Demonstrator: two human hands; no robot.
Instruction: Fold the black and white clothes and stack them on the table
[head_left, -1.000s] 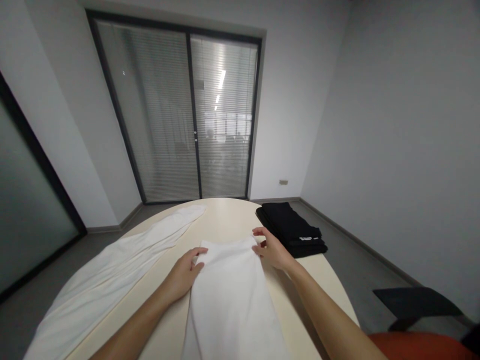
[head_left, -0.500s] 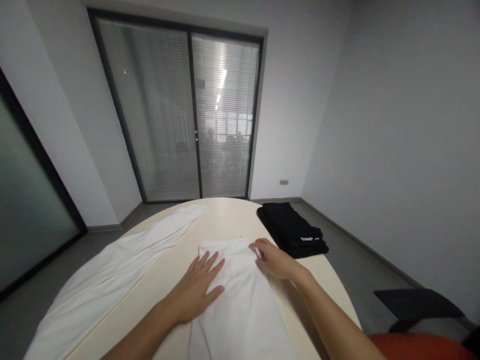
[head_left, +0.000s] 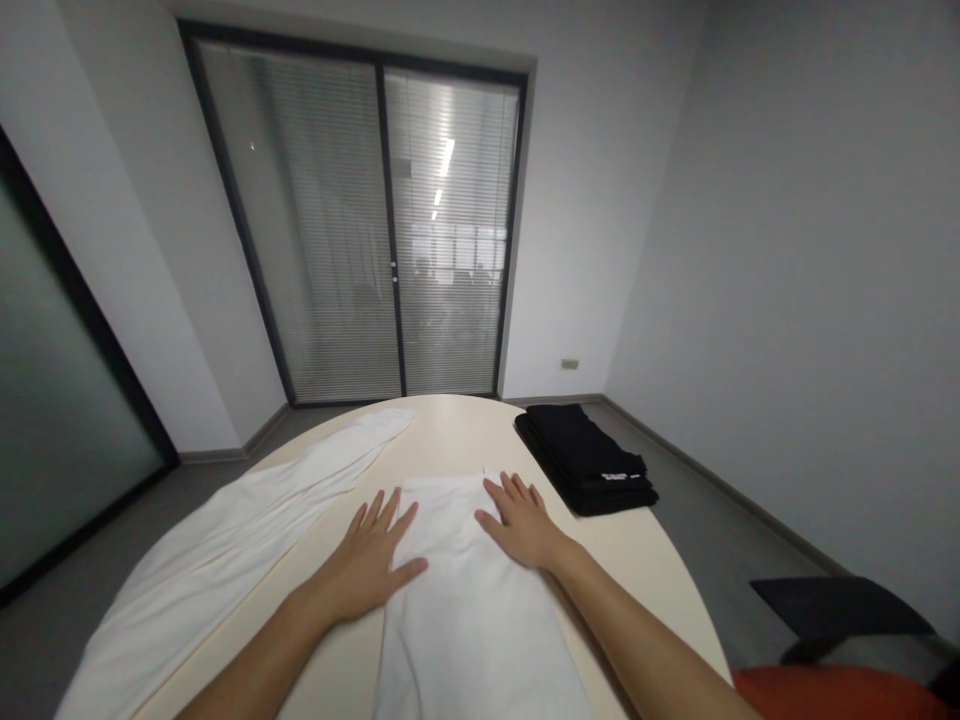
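Observation:
A white cloth garment (head_left: 472,610) lies lengthwise on the table in front of me, its far end a fairly straight edge and its near end cut off by the frame. My left hand (head_left: 371,565) rests with fingers spread over its left edge, partly on the tabletop. On the far right corner lies my right hand (head_left: 521,520), palm down with the fingers stretched out. Neither hand grips the fabric. Some creases run through the near left part of the cloth.
The round cream table (head_left: 442,430) carries another long white garment (head_left: 225,550) along its left side. Folded black clothes (head_left: 585,455) are stacked at the right edge. A chair with a red seat (head_left: 825,695) stands at the lower right, and glass doors (head_left: 337,230) lie beyond.
My left hand has slid left to the cloth's left edge. My right hand, bent at the corner before, has flattened and shifted slightly left onto the fabric.

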